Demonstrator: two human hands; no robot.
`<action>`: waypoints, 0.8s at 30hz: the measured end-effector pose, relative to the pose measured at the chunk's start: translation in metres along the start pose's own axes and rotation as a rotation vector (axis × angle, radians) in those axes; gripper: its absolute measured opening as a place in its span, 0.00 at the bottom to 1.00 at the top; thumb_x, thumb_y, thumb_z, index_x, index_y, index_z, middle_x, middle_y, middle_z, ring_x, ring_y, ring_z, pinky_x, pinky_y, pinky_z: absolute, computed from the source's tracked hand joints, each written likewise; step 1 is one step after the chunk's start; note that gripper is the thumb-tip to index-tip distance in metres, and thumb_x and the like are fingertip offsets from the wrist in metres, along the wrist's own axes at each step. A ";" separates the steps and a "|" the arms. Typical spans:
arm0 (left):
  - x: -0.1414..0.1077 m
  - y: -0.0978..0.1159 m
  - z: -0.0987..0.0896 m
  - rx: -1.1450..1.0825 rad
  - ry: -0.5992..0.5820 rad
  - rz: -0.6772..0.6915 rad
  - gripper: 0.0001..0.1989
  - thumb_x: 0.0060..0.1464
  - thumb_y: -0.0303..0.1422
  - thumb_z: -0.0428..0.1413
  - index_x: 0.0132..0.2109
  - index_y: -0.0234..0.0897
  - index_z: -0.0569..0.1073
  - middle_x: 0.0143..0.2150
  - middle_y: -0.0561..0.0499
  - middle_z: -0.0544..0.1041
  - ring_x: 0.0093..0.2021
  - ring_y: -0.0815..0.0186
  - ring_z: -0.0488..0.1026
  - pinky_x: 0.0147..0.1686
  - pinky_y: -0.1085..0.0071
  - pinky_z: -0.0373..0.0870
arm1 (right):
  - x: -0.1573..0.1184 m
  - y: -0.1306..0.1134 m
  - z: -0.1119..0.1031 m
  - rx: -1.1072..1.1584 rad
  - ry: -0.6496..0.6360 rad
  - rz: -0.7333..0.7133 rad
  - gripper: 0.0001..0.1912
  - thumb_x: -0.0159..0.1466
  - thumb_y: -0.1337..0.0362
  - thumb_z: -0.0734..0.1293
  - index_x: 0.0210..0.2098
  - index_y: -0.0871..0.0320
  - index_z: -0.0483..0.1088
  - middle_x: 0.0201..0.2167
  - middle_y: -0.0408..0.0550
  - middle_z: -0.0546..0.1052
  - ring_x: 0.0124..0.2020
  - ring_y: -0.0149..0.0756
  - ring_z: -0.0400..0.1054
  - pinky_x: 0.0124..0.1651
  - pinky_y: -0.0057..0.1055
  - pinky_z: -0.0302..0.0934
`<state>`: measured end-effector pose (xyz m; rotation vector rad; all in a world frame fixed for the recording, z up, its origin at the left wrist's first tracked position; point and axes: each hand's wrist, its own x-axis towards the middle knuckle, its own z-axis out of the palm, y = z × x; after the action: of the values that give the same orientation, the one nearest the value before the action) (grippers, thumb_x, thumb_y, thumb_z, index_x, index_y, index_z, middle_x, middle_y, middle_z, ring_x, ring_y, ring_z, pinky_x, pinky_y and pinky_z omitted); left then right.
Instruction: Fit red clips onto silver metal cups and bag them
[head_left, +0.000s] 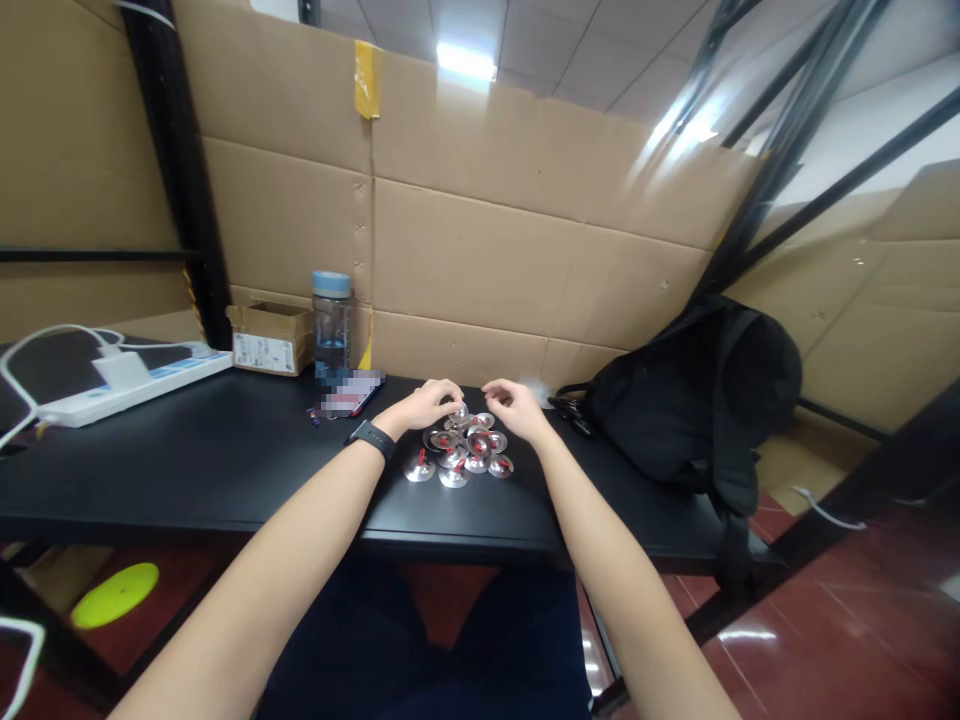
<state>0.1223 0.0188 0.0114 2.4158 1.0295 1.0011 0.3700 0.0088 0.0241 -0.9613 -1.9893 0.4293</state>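
Several small silver finger cymbals (453,457) with red cords lie heaped and partly overlapping on the black table, in front of my body. My left hand (429,402), with a dark watch (373,438) on its wrist, is at the far left edge of the heap. Its thumb and fingers are closed on the edge of one finger cymbal (460,411). Just beyond the heap's right side is my right hand (516,408). Its fingers are curved with a small gap between thumb and forefinger, and nothing shows between them.
On the left stand a white power strip (150,385) with cables, an open cardboard box (271,338) and a blue-lidded bottle (331,325). A phone (352,393) lies before the bottle. A black backpack (675,400) fills the right end. Cardboard panels (480,230) wall the back.
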 end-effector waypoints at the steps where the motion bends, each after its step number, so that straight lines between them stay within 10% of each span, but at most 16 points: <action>1: 0.002 0.000 0.003 -0.060 0.022 0.008 0.11 0.60 0.41 0.57 0.40 0.39 0.78 0.53 0.46 0.77 0.56 0.58 0.70 0.61 0.62 0.61 | -0.003 -0.003 0.006 0.048 0.009 -0.016 0.16 0.59 0.63 0.69 0.47 0.56 0.76 0.38 0.47 0.80 0.36 0.35 0.74 0.41 0.31 0.70; 6: 0.006 0.010 0.019 -0.417 0.157 -0.072 0.17 0.61 0.45 0.56 0.44 0.34 0.76 0.61 0.40 0.72 0.61 0.56 0.68 0.63 0.61 0.61 | -0.012 -0.014 0.017 0.464 -0.040 0.078 0.35 0.49 0.59 0.79 0.55 0.53 0.70 0.47 0.49 0.77 0.37 0.36 0.77 0.40 0.32 0.73; 11: 0.005 0.020 0.034 -0.622 0.141 -0.129 0.24 0.62 0.48 0.55 0.53 0.31 0.73 0.52 0.40 0.77 0.53 0.58 0.72 0.56 0.63 0.67 | -0.018 -0.024 0.019 0.644 -0.067 0.173 0.27 0.51 0.58 0.79 0.49 0.54 0.75 0.43 0.48 0.80 0.35 0.38 0.78 0.42 0.36 0.74; 24: 0.006 0.015 0.012 -0.279 0.237 0.004 0.15 0.59 0.44 0.58 0.40 0.35 0.77 0.53 0.42 0.77 0.56 0.58 0.72 0.61 0.63 0.64 | -0.003 0.024 0.009 0.115 0.251 0.247 0.15 0.53 0.67 0.70 0.41 0.60 0.78 0.33 0.49 0.82 0.32 0.38 0.76 0.40 0.34 0.71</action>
<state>0.1411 0.0127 0.0139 2.1113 0.8896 1.3599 0.3749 0.0221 0.0026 -1.1335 -1.6107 0.5259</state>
